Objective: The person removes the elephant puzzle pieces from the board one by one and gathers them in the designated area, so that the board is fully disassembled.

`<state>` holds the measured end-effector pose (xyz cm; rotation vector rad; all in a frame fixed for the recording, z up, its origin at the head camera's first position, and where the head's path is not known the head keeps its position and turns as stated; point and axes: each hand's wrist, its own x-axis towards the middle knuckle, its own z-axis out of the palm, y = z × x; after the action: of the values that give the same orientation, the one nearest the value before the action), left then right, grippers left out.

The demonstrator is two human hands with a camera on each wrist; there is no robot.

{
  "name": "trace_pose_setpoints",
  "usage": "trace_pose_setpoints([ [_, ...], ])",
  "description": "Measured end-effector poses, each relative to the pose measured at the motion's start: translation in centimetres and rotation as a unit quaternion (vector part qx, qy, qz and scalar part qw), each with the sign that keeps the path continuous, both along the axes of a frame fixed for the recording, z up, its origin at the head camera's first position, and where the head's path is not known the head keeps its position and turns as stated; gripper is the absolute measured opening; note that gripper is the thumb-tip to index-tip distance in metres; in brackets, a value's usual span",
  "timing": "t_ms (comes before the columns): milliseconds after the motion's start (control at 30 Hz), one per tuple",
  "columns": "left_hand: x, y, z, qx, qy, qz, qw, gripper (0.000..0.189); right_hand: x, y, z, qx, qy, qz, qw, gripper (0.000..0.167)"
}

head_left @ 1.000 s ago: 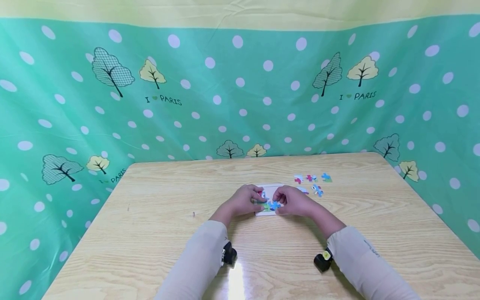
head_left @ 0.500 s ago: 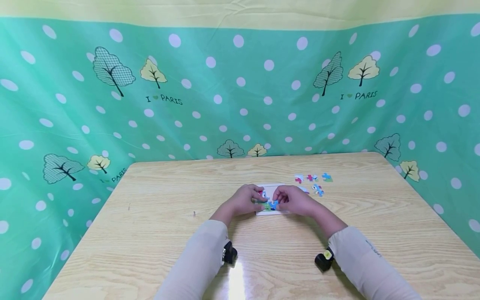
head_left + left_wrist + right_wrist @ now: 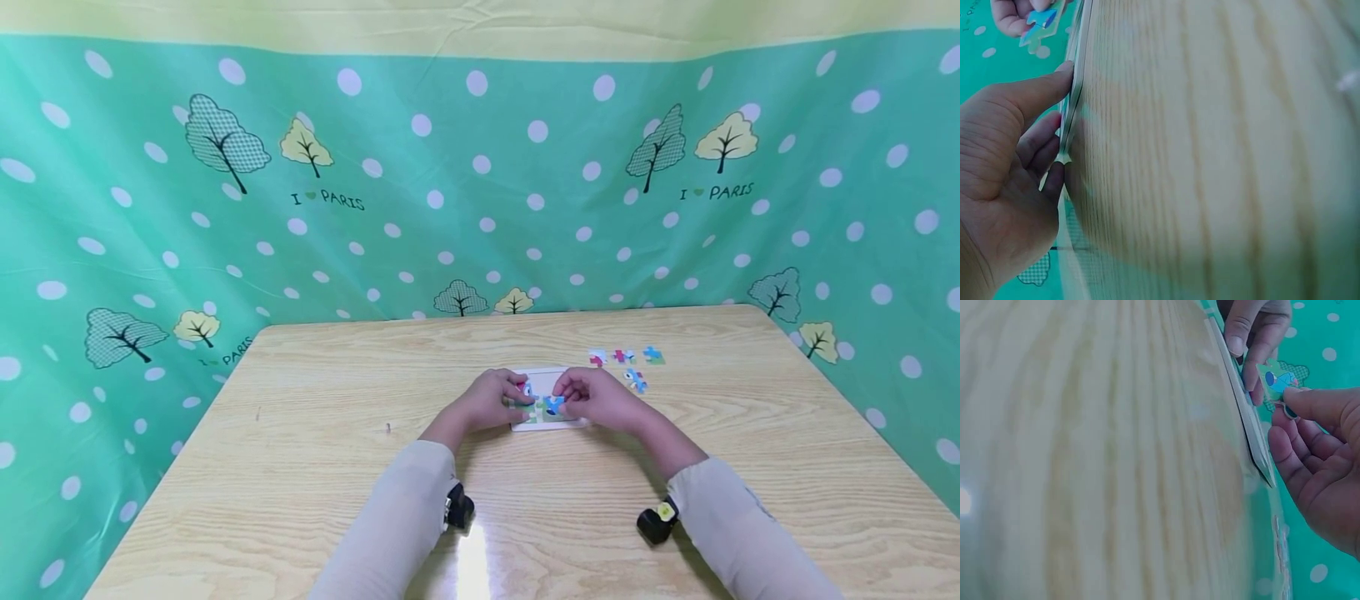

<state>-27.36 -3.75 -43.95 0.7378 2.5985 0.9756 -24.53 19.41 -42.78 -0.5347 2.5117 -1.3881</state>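
Blue-and-green puzzle piece [image 3: 1280, 380], tilted, pinched in the right hand's [image 3: 604, 400] grip above the white-rimmed tray [image 3: 551, 427]; left hand [image 3: 486, 401] holds, partly covering, the tray's left side; 4 loose pieces [image 3: 636, 381], far right on desk [image 3: 300, 467].

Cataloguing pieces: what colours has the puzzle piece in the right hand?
The puzzle piece is mainly green and blue, clearest in the right wrist view.

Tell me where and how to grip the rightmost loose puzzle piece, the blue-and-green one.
I'd pinch the blue-and-green piece by its near and far edges, coming from above right. It appears to lie flat on the table, so its rim offers the grip, and the other loose pieces lie to its left. The right hand, pinching another piece, would need freeing first.
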Motion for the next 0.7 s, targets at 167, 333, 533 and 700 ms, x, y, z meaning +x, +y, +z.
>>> trace_pose_setpoints([
  [167,0.0,0.0,0.1,-0.007,-0.001,-0.001,1.0000,0.023,0.2,0.3,0.2,-0.008,-0.006,-0.009,0.9999,0.013],
  [333,0.0,0.0,0.1,-0.009,0.000,-0.001,1.0000,0.023,0.5,0.7,0.5,-0.001,-0.004,-0.018,0.9998,0.012],
  [533,0.1,0.0,0.1,-0.010,-0.001,-0.001,1.0000,0.023,1.0,1.3,0.7,-0.002,-0.008,-0.030,0.9995,0.013],
  [700,0.1,0.0,0.2,-0.013,0.003,-0.002,0.9999,0.023,1.3,2.0,0.8,-0.007,0.005,-0.037,0.9993,0.013],
])
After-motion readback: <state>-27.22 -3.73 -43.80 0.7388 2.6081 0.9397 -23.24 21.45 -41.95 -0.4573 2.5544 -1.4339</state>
